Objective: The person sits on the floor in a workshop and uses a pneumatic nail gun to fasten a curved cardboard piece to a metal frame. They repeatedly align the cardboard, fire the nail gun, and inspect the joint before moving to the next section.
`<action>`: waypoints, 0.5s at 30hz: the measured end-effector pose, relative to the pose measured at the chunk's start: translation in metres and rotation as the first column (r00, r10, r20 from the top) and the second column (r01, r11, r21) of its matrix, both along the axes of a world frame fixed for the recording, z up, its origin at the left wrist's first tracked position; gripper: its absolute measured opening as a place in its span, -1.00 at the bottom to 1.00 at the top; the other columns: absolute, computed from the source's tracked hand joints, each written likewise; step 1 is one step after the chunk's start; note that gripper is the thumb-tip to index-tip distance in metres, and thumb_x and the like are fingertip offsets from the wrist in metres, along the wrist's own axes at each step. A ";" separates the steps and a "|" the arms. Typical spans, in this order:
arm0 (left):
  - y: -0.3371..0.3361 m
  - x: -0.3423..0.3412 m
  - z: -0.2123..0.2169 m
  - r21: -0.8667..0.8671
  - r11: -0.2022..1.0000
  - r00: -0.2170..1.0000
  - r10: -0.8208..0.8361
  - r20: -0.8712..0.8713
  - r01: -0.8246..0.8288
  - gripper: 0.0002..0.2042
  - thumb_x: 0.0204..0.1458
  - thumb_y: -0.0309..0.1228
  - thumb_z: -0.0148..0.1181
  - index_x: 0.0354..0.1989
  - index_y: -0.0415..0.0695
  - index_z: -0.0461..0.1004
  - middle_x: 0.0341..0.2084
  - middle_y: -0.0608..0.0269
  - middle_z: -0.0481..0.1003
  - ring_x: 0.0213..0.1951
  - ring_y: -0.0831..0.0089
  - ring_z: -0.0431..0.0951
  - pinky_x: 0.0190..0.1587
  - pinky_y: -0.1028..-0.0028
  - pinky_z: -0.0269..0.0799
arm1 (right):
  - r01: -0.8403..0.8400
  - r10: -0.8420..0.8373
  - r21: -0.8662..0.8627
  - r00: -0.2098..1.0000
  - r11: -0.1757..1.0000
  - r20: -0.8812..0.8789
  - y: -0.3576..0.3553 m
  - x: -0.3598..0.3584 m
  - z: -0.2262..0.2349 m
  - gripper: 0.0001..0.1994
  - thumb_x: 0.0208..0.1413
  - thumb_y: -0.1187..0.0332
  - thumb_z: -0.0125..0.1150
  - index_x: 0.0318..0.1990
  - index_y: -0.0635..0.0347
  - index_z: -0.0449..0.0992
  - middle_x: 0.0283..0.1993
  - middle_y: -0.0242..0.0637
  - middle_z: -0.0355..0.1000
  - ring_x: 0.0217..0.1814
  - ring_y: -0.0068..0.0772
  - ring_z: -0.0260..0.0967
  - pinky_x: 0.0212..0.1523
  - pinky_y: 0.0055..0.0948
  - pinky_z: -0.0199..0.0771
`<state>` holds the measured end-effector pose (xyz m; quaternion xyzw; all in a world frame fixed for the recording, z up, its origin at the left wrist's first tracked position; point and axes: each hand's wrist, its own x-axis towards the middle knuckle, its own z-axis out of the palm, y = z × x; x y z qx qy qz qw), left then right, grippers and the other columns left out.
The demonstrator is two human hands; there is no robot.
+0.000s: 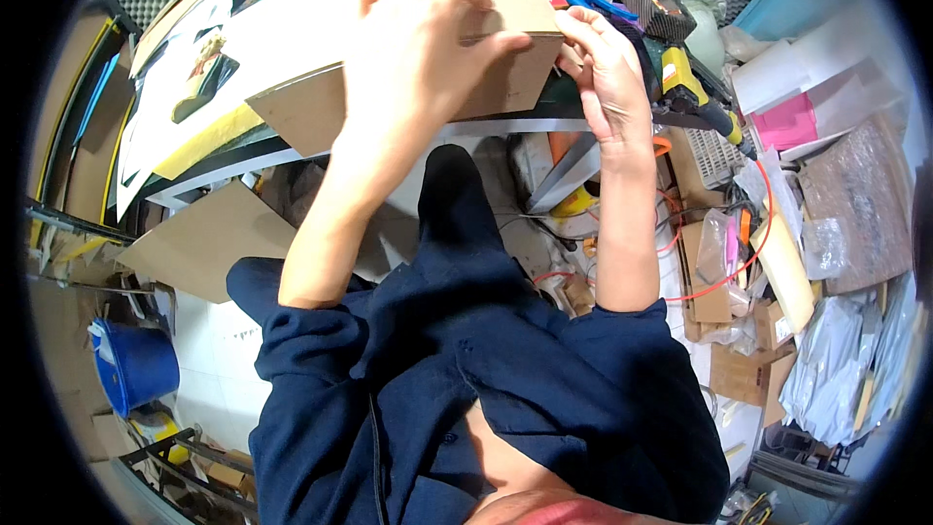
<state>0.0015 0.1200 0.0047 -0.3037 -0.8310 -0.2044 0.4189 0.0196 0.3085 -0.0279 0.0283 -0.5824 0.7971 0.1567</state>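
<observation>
A brown cardboard sheet (525, 0) lies at the edge of the workbench, with a front part (306, 112) angled down along a straight crease. My left hand (413, 44) rests over the crease, thumb stretched along it and fingers loosely bent above the sheet, apart from the thumb. At the right end of the crease, my right hand (607, 73) pinches the cardboard's corner between thumb and fingers. What lies under the left palm is hidden.
White sheets (258, 49) and a small figurine (206, 63) lie on the bench's left. A yellow power tool (685, 83) sits right of my hand. Another cardboard piece (209, 243) leans below the bench. A blue bucket (136, 365) stands left; an orange-red cable (763, 233) curves at right.
</observation>
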 end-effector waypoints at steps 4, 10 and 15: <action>-0.062 0.006 0.001 0.014 0.995 0.995 0.098 -0.001 -0.098 -0.59 -0.22 0.00 0.44 -0.33 -0.06 0.59 -0.26 0.35 0.58 -0.22 0.42 0.59 0.00 0.30 0.40 | -0.012 0.012 0.058 1.000 0.998 -0.001 -0.001 -0.001 0.000 -0.75 0.10 0.27 0.28 -0.12 0.12 0.44 -0.18 -0.47 0.42 -0.16 -0.74 0.38 -0.13 -0.68 0.40; -0.154 0.017 -0.005 0.166 0.945 0.959 0.278 0.053 -0.283 -0.60 -0.29 -0.13 0.52 -0.32 -0.11 0.59 -0.25 0.28 0.59 -0.15 0.30 0.58 -0.05 0.35 0.42 | 0.050 -0.054 0.151 0.998 0.987 0.021 0.007 -0.005 -0.007 -0.54 0.02 0.12 0.33 -0.02 0.25 0.46 -0.14 -0.38 0.45 -0.09 -0.57 0.34 -0.04 -0.52 0.21; -0.227 0.010 -0.027 0.476 0.781 0.903 0.260 0.341 -0.404 -0.75 0.15 -0.20 0.21 -0.16 -0.10 0.63 -0.32 0.29 0.61 -0.21 0.58 0.52 -0.16 0.59 0.37 | 0.127 -0.133 0.149 0.991 0.981 0.028 -0.001 0.002 0.002 -0.62 0.09 0.20 0.28 0.00 0.23 0.49 -0.09 -0.34 0.47 -0.08 -0.55 0.37 -0.08 -0.55 0.27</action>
